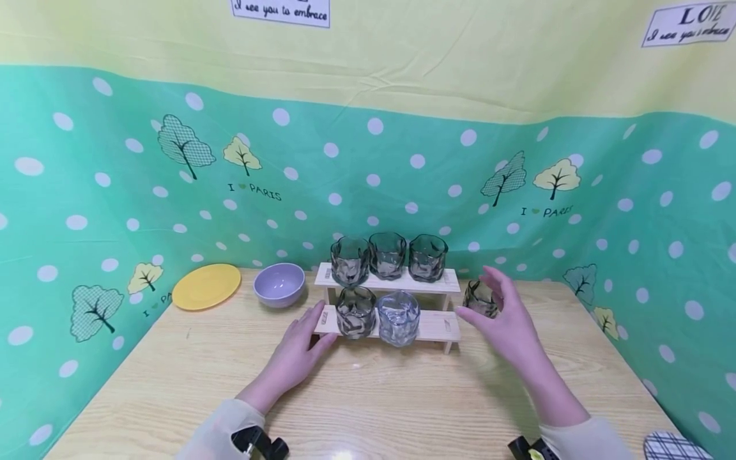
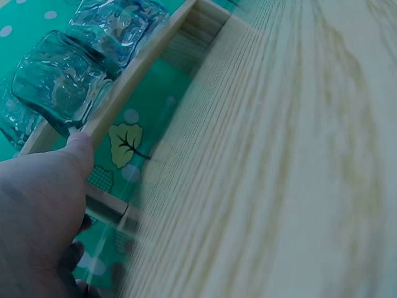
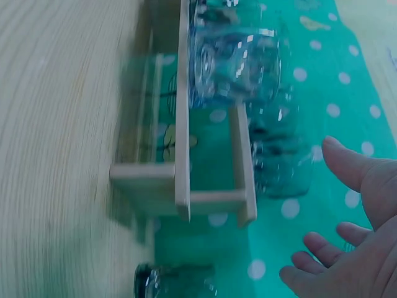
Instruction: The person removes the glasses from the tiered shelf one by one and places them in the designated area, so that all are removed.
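A two-tier wooden rack [image 1: 428, 327] stands on the table. Three smoky grey glasses [image 1: 388, 257] sit on its upper tier. The lower tier bears another grey glass [image 1: 356, 313] at left and a clear glass [image 1: 399, 319] beside it. My left hand [image 1: 297, 350] holds the rack's lower left corner, the thumb against the front edge in the left wrist view. To the right of the rack, a grey glass [image 1: 478, 299] stands on the table, partly hidden by my right hand [image 1: 506, 319]. That hand is spread, and the right wrist view shows it apart from this glass [image 3: 177, 282].
A lavender bowl [image 1: 279, 285] is left of the rack, with a yellow plate [image 1: 207, 287] farther left, against the cloth. A green and yellow patterned cloth [image 1: 322, 160] hangs behind and at both sides. Checked fabric [image 1: 673, 445] lies at the front right.
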`<state>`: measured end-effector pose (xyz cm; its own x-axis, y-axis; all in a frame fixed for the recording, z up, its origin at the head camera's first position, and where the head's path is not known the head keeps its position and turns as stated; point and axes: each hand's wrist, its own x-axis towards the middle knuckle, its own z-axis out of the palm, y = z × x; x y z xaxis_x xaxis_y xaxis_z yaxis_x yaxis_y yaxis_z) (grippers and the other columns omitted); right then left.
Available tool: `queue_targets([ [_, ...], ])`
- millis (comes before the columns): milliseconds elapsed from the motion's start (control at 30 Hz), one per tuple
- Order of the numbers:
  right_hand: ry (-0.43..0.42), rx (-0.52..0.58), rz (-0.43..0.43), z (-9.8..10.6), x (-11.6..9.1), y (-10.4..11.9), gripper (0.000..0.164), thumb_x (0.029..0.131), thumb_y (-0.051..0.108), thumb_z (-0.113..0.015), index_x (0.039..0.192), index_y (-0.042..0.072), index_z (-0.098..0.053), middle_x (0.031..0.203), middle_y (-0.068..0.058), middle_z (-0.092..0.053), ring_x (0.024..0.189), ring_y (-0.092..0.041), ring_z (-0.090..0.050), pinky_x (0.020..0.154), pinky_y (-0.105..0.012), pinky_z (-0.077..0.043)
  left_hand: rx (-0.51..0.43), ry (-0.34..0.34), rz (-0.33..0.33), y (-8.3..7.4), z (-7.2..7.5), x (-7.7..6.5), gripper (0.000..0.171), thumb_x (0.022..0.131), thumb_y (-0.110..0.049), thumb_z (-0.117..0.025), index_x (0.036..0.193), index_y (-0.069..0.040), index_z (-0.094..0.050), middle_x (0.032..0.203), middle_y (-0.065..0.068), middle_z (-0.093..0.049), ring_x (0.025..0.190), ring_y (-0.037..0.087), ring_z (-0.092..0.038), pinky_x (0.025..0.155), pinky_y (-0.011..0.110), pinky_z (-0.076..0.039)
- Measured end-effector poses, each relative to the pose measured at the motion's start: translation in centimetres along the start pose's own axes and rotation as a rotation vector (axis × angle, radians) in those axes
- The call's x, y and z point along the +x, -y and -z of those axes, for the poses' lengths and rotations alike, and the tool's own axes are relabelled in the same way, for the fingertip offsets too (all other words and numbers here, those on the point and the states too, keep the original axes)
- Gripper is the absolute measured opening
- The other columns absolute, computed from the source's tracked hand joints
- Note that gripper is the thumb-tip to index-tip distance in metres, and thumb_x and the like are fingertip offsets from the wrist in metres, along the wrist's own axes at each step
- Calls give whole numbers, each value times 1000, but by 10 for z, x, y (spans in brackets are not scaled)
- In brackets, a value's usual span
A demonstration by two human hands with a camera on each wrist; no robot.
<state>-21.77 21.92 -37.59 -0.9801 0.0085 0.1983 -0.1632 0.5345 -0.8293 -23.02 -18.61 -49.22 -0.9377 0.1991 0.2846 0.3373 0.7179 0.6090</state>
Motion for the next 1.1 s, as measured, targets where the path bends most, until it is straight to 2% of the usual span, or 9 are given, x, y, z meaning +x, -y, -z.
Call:
queue_targets([
  [333,66,62,44,-27,-5,19,106,92,28,-93,174,14,-27,172,-18,-41,161,-42,-34,133,-56,-28,1,0,4,-1,1,1,80,112,-39,-68,173,-2,-32,174,25,-37,161,47,-33,133,67,-19],
  [633,130,119,80,-54,-2,28,110,88,22,-96,174,12,-28,169,-15,-44,158,-38,-41,130,-54,-34,-1,-12,-6,-2,0,-1,80,111,-37,-69,172,-1,-33,173,25,-38,160,48,-34,132,68,-20],
  [767,152,126,94,-64,-1,32,110,87,23,-96,174,13,-29,170,-15,-44,157,-38,-42,131,-54,-32,1,-13,-10,-1,-1,-1,80,111,-37,-69,172,-1,-33,173,25,-38,159,49,-35,132,68,-20],
  [1100,191,151,65,-83,-2,30,115,83,18,-98,175,17,-29,165,-17,-49,152,-42,-48,128,-55,-38,-6,-8,3,-1,-1,-2,79,112,-39,-68,173,-4,-32,173,25,-38,160,47,-34,132,67,-20],
])
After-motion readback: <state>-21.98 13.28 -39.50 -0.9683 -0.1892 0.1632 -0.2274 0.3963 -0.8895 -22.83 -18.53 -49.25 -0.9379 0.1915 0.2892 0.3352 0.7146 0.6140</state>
